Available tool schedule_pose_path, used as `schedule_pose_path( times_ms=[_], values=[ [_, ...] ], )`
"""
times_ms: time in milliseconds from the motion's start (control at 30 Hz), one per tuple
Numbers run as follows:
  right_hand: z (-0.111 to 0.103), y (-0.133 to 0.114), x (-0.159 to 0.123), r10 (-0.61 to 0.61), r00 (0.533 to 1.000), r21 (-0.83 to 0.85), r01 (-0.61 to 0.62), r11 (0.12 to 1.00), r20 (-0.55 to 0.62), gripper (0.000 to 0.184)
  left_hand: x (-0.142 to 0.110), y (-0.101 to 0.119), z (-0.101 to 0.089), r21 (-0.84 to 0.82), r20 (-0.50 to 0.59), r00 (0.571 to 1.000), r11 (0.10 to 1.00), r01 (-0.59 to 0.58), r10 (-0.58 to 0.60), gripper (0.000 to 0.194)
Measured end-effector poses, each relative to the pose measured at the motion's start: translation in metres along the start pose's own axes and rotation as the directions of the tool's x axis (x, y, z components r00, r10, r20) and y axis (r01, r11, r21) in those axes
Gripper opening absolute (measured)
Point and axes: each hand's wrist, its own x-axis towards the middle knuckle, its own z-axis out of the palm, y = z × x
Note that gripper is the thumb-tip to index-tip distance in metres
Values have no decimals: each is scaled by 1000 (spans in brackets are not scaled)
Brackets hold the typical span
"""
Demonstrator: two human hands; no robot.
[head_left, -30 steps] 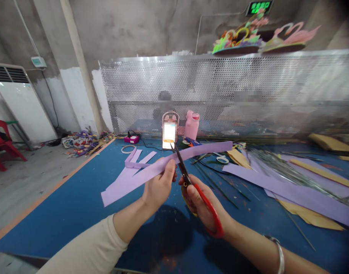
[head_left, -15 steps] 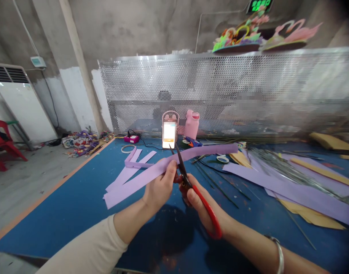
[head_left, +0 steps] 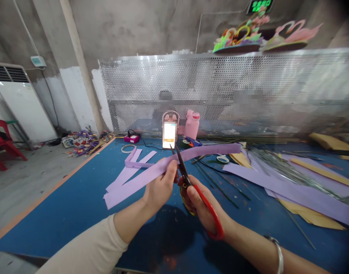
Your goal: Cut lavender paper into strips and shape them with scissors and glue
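Looks like smooth, matt paper on the lilac strip (head_left: 142, 179); turns to dark metal along the scissor blades (head_left: 182, 163), glossy plastic at the scissor handle (head_left: 211, 211). Shows shiny perforated metal on the back panel (head_left: 217, 82) (blurrily reflective), matt cloth on the sleeve (head_left: 91, 240), polished metal on the bangle (head_left: 280, 257).

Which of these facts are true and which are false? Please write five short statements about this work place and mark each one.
1. The left hand holds a purple strip. True.
2. The scissors are fully closed. False: the scissors are partly open.
3. The right hand holds the scissors. True.
4. The bracelet is on the left arm. False: the bracelet is on the right arm.
5. A phone with a lit screen stands beyond the strip. True.
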Motion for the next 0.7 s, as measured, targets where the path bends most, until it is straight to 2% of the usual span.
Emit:
schedule_pose_path(
  times_ms=[167, 467, 700],
  values=[
    [1, 0, 0, 53, 998, 81, -57, 995, 42, 46, 0, -3, 1, -7, -7, 1000, 1000, 0, 0, 44],
    [2, -6, -1, 49, 999, 43, -49, 998, -10, 43, 1, -3, 0, 6, -15, 1000, 1000, -12, 13, 44],
    [0, -5, 0, 39, 999, 32, -39, 999, -8, 45, -1, -1, -1, -33, 2, 1000, 999, -5, 5, 42]
  ],
)
